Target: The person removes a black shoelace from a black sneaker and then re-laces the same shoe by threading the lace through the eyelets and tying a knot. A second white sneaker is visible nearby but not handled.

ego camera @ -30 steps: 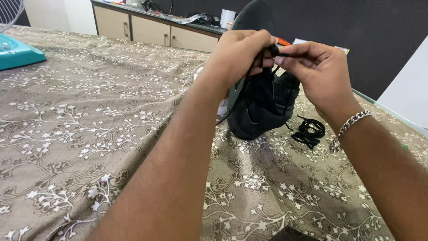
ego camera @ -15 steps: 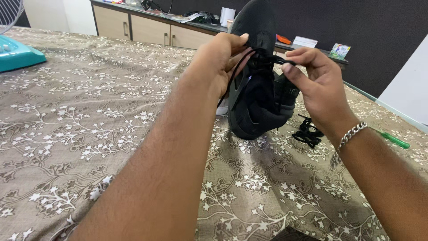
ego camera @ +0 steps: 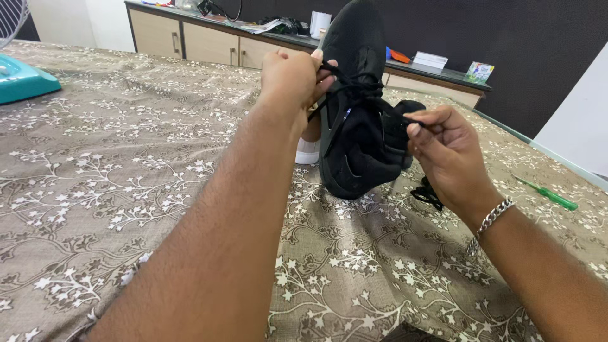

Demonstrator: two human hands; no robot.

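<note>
A black shoe (ego camera: 358, 120) stands on its heel on the patterned cloth, toe pointing up. My left hand (ego camera: 292, 77) is closed on one end of its black lace (ego camera: 354, 88) at the shoe's upper left. My right hand (ego camera: 445, 154) pinches the other lace end to the right of the shoe, lower down. The lace runs taut across the shoe's front between both hands. A loose black lace bundle (ego camera: 425, 194) lies on the cloth, partly hidden behind my right hand.
A brown floral cloth (ego camera: 114, 164) covers the table. A green screwdriver (ego camera: 548, 195) lies at the right. A teal object (ego camera: 22, 76) sits at the far left. A white object (ego camera: 308, 152) lies behind the shoe. Cabinets (ego camera: 209, 43) with clutter stand beyond.
My hands have moved apart: the left one went up and left, the right one down and right, drawing the lace out across the shoe. The shoe has stayed upright.
</note>
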